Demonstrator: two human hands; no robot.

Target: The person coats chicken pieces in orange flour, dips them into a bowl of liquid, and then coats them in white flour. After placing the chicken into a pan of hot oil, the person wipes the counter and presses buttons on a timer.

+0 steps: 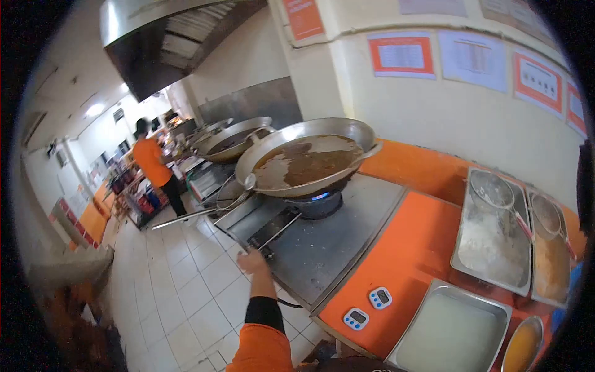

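Observation:
My left hand (252, 263) reaches out at the front edge of the stove (304, 254), its fingers closed at the near end of a thin metal rod (280, 232). That rod runs toward the burner (317, 206), where a small blue flame shows. Over the burner rests a large wok (310, 183) holding dark oil with a patchy surface. Left of the wok, a long-handled strainer (230, 191) lies with its handle jutting out past the stove edge. My right hand is out of view.
More woks (238, 139) stand farther along. Two timers (356, 318) sit on the orange counter (396, 248), near a tray of pale liquid (446, 291), a flour tray (489, 260) with a sieve, and a bowl of orange liquid (522, 344). A person (152, 161) stands in the aisle.

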